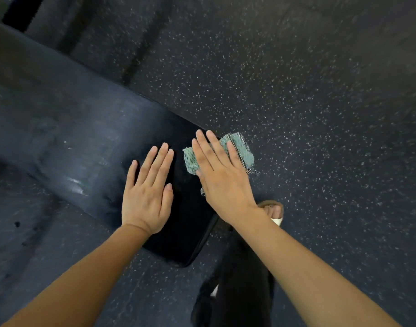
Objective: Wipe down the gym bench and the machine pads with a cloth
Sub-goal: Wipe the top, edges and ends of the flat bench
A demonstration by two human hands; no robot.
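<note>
Since right hand (223, 182) presses, not grips, cloth (246, 153) overhanging surface (188, 227) edge at 1 o'clock, it may slide off; left hand (146, 199) flat, fingers (155, 161) straight.

Bench (67, 138) runs from upper left to centre, over floor (320, 102). Left hand (146, 197) is laid flat on bench end. Right hand (223, 178) is pressed on cloth (241, 149) at bench's right edge. Foot (274, 211) below right hand.

Counter (84, 142) — dark padded upholstery, scuffed, running diagonally, near end rounded. Cloth (246, 149) — teal-green knit, black-and-white checked border, crumpled at the near end's right edge, partly overhanging it.
</note>
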